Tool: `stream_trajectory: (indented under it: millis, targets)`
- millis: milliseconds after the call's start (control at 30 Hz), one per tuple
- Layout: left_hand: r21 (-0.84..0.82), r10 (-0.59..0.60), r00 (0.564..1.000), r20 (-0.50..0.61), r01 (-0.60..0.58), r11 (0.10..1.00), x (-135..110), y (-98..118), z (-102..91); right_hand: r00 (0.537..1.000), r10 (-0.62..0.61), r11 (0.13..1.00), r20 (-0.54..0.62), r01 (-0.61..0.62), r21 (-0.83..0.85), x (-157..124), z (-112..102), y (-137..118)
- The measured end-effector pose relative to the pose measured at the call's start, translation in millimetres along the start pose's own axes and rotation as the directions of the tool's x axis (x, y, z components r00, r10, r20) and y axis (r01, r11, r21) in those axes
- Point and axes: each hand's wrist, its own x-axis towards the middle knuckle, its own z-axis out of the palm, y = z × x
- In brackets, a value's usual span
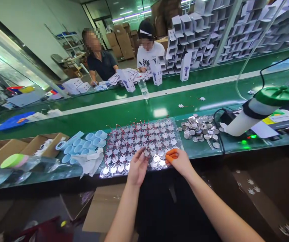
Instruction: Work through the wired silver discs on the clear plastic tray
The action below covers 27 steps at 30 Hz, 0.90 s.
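My left hand (138,168) holds a small round silver metal disc (146,153) between thumb and fingertips, above the near edge of a clear plastic tray (101,174). My right hand (181,161) wears orange finger cots (171,156); its fingers are curled and pressed together over the tray's right side, and whatever they may hold is hidden. Rows of silver, gear-edged round parts (136,138) fill the tray, with thin red wires (119,129) running among those towards the back and left.
Loose silver discs (198,127) lie piled right of the tray. Light-blue plastic cups (78,148) and a crumpled white cloth (90,163) sit left. A white cylinder with a green lid (250,112) leans at right. Across the bench, a bottle (143,88) stands before two people.
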Motion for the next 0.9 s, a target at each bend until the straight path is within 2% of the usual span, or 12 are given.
stream_trajectory:
  millis: [100, 200, 367, 500, 733, 800, 900]
  targets:
    - [-0.274, -0.139, 0.987, 0.078, 0.155, 0.949, -11, 6, 17.2, 0.996, -0.085, 0.993, -0.024, 0.087, 0.076, -10, -10, -14]
    - [-0.326, -0.160, 0.979, 0.127, 0.194, 0.925, -20, 5, 33.3, 0.987, -0.158, 0.977, -0.016, 0.159, 0.143, -23, -14, -30]
    - [-0.183, -0.048, 0.995, 0.083, 0.063, 0.981, -26, -3, 47.4, 0.976, -0.218, 0.957, 0.029, 0.208, 0.200, -45, -4, -48]
    - [-0.054, 0.016, 0.998, 0.054, -0.013, 0.998, -31, -5, 52.8, 0.971, -0.238, 0.955, 0.016, 0.231, 0.186, -51, 4, -47]
    - [0.035, 0.063, 0.997, 0.034, -0.064, 0.997, -34, -8, 57.3, 0.912, -0.407, 0.913, -0.058, 0.408, 0.000, -51, 6, -37]
    - [0.062, 0.073, 0.996, 0.045, -0.076, 0.995, -34, -9, 56.6, 0.911, -0.407, 0.913, -0.063, 0.407, -0.001, -52, 6, -37]
    - [0.088, 0.081, 0.995, 0.062, -0.087, 0.992, -34, -9, 54.5, 0.948, -0.315, 0.941, -0.039, 0.317, 0.117, -50, 5, -41]
